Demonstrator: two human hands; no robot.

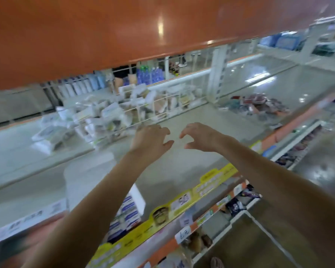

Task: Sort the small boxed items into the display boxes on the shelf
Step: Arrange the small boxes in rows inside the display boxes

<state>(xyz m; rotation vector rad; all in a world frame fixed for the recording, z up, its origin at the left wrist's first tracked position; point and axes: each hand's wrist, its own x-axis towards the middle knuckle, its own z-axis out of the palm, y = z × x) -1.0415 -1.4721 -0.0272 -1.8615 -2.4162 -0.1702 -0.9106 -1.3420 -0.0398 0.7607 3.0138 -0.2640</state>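
A blurred view from a head camera looks down across a pale grey store shelf (pixel 191 120). Two bare forearms reach in from 6 o'clock toward the middle of the picture. The left hand (pixel 150 137) and the right hand (pixel 199 135) hang side by side above the bare shelf surface, close but not touching, fingers loosely curled with thumbs pointing inward toward each other; neither one holds anything.

At 6 o'clock, under the left forearm at the front edge of the shelf, a white display box (pixel 128 211) holds small white and blue boxed items (pixel 131 219) standing in rows. A yellow price strip (pixel 182 206) runs along the shelf edge from 7 o'clock toward 3 o'clock.

At 10 o'clock from the hands, a white wire rack (pixel 135 111) holds white packets (pixel 108 111), with more packets lying loose on the shelf to its left. At 2 o'clock lies a pile of dark red and grey packs (pixel 257 105), too blurred to identify. An orange shelf underside (pixel 104 29) fills the top of the picture. Lower shelves with goods show at 4 o'clock
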